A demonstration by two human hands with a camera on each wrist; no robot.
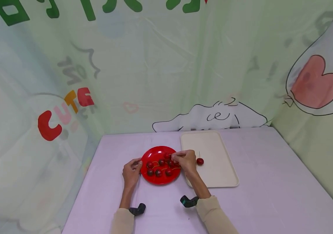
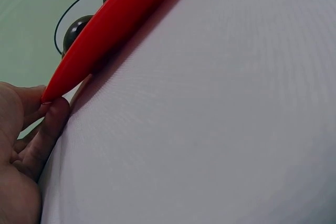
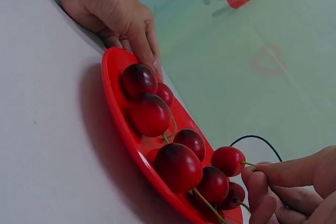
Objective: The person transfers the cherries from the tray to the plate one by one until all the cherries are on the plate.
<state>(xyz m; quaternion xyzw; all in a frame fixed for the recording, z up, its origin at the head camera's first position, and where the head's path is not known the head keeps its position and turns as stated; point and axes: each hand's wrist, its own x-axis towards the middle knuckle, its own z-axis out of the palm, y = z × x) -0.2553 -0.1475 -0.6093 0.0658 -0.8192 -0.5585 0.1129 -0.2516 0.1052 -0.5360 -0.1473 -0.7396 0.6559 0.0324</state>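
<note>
A round red plate (image 1: 156,150) lies on the table with several dark red cherries (image 3: 178,167) on it, their green stems attached. My left hand (image 1: 131,171) pinches the plate's left rim between thumb and fingers; the left wrist view has this rim (image 2: 63,85) close up. At the plate's right side, my right hand (image 1: 187,161) pinches the thin stem of one brighter red cherry (image 3: 227,161). That cherry is level with the others near the plate's edge, and whether it touches them I cannot tell.
To the right of the plate is a cream rectangular tray (image 1: 219,172), partly behind my right hand and forearm. A single cherry (image 1: 200,161) with an upright stem lies on it. A printed curtain (image 1: 166,81) hangs behind the pale lilac table (image 1: 271,188).
</note>
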